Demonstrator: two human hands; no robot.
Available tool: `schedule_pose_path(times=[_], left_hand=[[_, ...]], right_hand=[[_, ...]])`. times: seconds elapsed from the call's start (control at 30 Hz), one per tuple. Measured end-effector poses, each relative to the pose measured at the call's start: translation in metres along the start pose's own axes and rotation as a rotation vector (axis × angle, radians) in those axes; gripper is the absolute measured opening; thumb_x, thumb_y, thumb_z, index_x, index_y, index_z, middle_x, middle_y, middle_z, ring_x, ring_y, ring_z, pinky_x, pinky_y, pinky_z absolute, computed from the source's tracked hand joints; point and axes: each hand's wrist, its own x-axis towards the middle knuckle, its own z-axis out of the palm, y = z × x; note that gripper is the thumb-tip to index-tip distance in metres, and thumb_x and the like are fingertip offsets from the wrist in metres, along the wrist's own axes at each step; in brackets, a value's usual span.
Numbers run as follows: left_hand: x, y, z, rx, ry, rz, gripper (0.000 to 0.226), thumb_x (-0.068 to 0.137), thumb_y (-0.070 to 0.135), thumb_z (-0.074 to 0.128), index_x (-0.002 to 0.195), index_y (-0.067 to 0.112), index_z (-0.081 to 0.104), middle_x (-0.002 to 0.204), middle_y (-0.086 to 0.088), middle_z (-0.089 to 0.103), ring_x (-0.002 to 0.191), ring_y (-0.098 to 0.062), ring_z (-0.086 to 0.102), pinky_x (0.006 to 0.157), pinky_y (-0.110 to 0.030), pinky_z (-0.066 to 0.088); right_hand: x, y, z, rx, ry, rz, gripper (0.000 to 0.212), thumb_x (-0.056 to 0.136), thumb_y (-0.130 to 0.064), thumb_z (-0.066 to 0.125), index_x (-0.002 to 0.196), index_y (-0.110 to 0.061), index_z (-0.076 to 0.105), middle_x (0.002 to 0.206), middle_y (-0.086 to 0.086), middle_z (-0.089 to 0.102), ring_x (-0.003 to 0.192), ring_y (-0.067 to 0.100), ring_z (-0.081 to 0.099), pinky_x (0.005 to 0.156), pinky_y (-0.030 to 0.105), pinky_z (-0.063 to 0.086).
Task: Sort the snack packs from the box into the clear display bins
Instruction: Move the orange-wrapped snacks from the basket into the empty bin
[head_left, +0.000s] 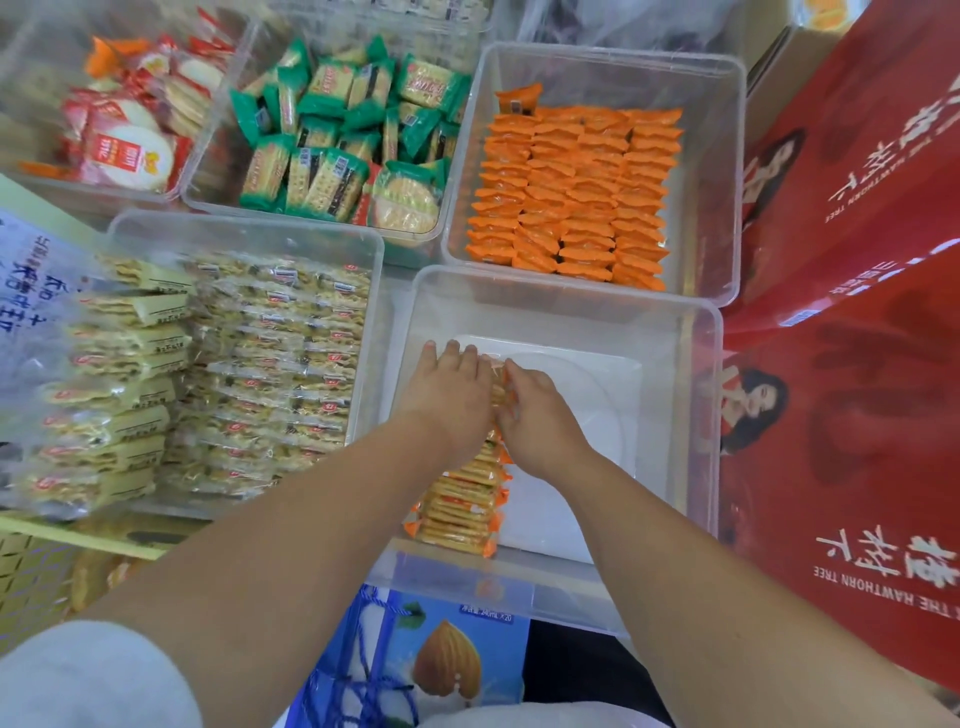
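A row of orange-edged cracker packs (462, 512) stands on edge along the left side of the nearest clear bin (571, 293), whose white floor is otherwise bare. My left hand (447, 389) lies with straight fingers against the far end of the row from the left. My right hand (537, 415) meets it from the right, its thumb and fingers curled onto the top packs. The far end of the row is hidden between the two hands.
Other clear bins hold orange packs (571, 197), green cracker packs (343, 130), red-and-white packs (130, 135) and pale yellow packs (234, 364). Red cartons (857, 415) stand close on the right. A blue almond-print box (441, 660) sits below the near bin.
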Motion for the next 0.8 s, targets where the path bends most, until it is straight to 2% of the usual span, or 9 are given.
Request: schedule_pose_path(times=[0.1,0.17,0.27,0.33,0.47,0.57,0.67,0.73,0.8], left_hand=[[-0.033,-0.003,-0.004,-0.139,0.090,0.017,0.073,0.098,0.022,0.044,0.163,0.010,0.013,0.170,-0.013,0.017,0.157,-0.033,0.009,0.128,-0.052,0.007],[-0.066,-0.007,-0.005,-0.281,0.215,0.044,0.064,0.095,0.019,0.049,0.158,0.016,0.032,0.165,-0.010,0.030,0.153,-0.032,0.021,0.125,-0.047,0.014],[-0.124,-0.017,0.002,-0.438,0.498,0.054,0.046,0.087,0.014,0.064,0.134,0.012,0.063,0.139,-0.012,0.060,0.127,-0.036,0.054,0.104,-0.049,0.044],[-0.162,-0.025,0.018,-0.565,0.674,-0.002,0.034,0.087,0.018,0.063,0.118,0.008,0.071,0.118,-0.013,0.068,0.106,-0.037,0.064,0.088,-0.050,0.054],[-0.232,-0.047,0.066,-0.776,0.793,-0.238,0.037,0.092,0.030,0.053,0.111,0.006,0.074,0.108,-0.009,0.069,0.100,-0.029,0.061,0.091,-0.036,0.046],[-0.274,-0.073,0.114,-0.944,0.698,-0.538,0.027,0.097,0.027,0.065,0.119,0.015,0.071,0.118,-0.003,0.066,0.115,-0.023,0.053,0.097,-0.027,0.035],[-0.300,-0.109,0.163,-0.993,0.483,-0.671,0.044,0.090,0.034,0.075,0.131,0.021,0.064,0.126,-0.002,0.061,0.120,-0.027,0.054,0.100,-0.040,0.043],[-0.308,-0.136,0.186,-1.023,0.400,-0.698,0.053,0.084,0.037,0.080,0.133,0.022,0.063,0.125,-0.009,0.061,0.120,-0.033,0.056,0.099,-0.042,0.045],[-0.310,-0.163,0.203,-0.973,0.297,-0.679,0.064,0.079,0.044,0.082,0.135,0.023,0.059,0.126,-0.014,0.059,0.122,-0.037,0.056,0.100,-0.044,0.046]], right_hand=[[-0.003,-0.004,-0.005,-0.009,0.020,0.038,0.068,0.098,-0.031,0.058,0.158,-0.022,0.028,0.154,0.007,0.038,0.137,0.027,0.042,0.108,0.036,0.039],[-0.007,-0.008,-0.010,-0.036,0.022,0.038,0.067,0.096,-0.037,0.060,0.156,-0.024,0.031,0.152,0.007,0.039,0.136,0.028,0.042,0.105,0.036,0.040],[-0.019,-0.020,-0.014,-0.107,0.044,0.030,0.064,0.095,-0.040,0.062,0.152,-0.025,0.038,0.151,0.006,0.038,0.137,0.029,0.038,0.104,0.037,0.040],[-0.031,-0.032,-0.014,-0.141,0.091,0.014,0.062,0.095,-0.039,0.062,0.152,-0.023,0.040,0.154,0.005,0.036,0.140,0.028,0.033,0.109,0.037,0.037],[-0.073,-0.077,0.005,-0.137,0.261,-0.211,0.047,0.094,-0.031,0.065,0.139,-0.021,0.056,0.142,0.004,0.047,0.134,0.022,0.038,0.105,0.022,0.029],[-0.117,-0.119,0.038,-0.129,0.235,-0.416,0.038,0.092,-0.032,0.067,0.129,-0.022,0.065,0.130,0.001,0.054,0.121,0.013,0.045,0.097,0.017,0.031],[-0.160,-0.148,0.078,-0.182,0.055,-0.525,0.038,0.094,-0.041,0.061,0.129,-0.026,0.063,0.124,-0.005,0.051,0.114,0.017,0.053,0.094,0.030,0.045],[-0.182,-0.160,0.105,-0.226,-0.039,-0.523,0.042,0.094,-0.046,0.060,0.133,-0.029,0.060,0.135,-0.004,0.044,0.121,0.019,0.049,0.098,0.038,0.047],[-0.197,-0.167,0.128,-0.271,-0.066,-0.493,0.047,0.093,-0.049,0.059,0.139,-0.038,0.053,0.153,-0.006,0.026,0.136,0.020,0.033,0.108,0.038,0.039]])
